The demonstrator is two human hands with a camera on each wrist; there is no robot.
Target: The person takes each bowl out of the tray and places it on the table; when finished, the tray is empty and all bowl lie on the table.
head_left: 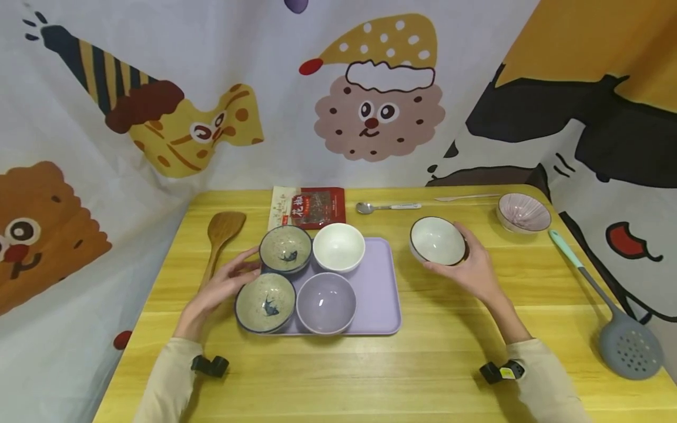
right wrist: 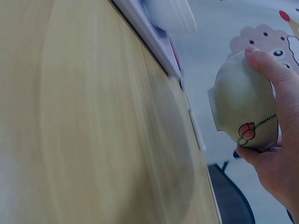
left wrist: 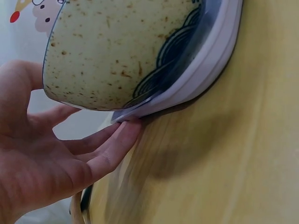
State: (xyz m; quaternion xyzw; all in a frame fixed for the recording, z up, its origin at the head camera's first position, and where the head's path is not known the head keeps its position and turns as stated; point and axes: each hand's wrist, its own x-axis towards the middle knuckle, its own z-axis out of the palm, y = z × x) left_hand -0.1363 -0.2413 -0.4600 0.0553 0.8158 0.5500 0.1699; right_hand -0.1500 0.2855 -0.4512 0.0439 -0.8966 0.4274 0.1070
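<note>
Bench (head_left: 412, 376) beneath, your right hand (head_left: 475, 269) grips a bowl (head_left: 437, 241); your uncurled left hand (head_left: 224, 286) touches the tray (head_left: 379, 288). Likely mid-carry: keep level.

A tray (head_left: 379, 294) on the surface (head_left: 338, 382) bears four bowls (head_left: 326, 302) at its left, two near, two far. Left lies a spatula (head_left: 226, 228); beyond, a packet (head_left: 312, 208); right, the held bowl (head_left: 438, 239), another bowl (head_left: 523, 212) far right, a turner (head_left: 632, 346) near right.
</note>
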